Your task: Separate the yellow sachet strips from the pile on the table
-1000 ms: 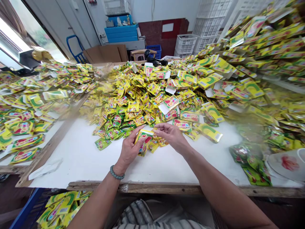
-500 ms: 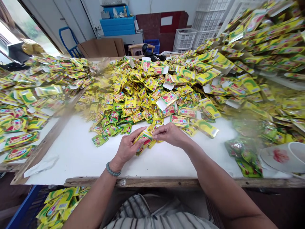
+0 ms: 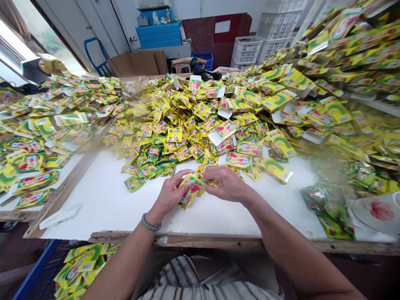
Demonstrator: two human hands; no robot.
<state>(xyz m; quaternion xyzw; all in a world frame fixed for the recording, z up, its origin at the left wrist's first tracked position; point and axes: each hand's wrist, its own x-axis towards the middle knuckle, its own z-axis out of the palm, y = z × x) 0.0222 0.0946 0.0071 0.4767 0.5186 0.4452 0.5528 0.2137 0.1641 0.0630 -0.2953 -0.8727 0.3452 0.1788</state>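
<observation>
My left hand (image 3: 170,195) grips a small stack of yellow-and-red sachets (image 3: 190,189) just above the white tabletop (image 3: 103,200). A green bead bracelet (image 3: 150,224) circles that wrist. My right hand (image 3: 225,183) is closed in a pinch on the top of the same stack from the right side. Right behind both hands spreads a large heap of loose yellow and green sachets (image 3: 187,121).
Yellow card packs (image 3: 275,100) pile high at the right and on a side table (image 3: 37,137) at the left. A white bowl with a red flower (image 3: 378,210) sits at the right edge. A blue crate of packs (image 3: 75,271) stands below left. White crates (image 3: 246,50) stack at the back.
Both hands stay together on the sachet stack, with the fingers shifting slightly. The head camera has moved a little.
</observation>
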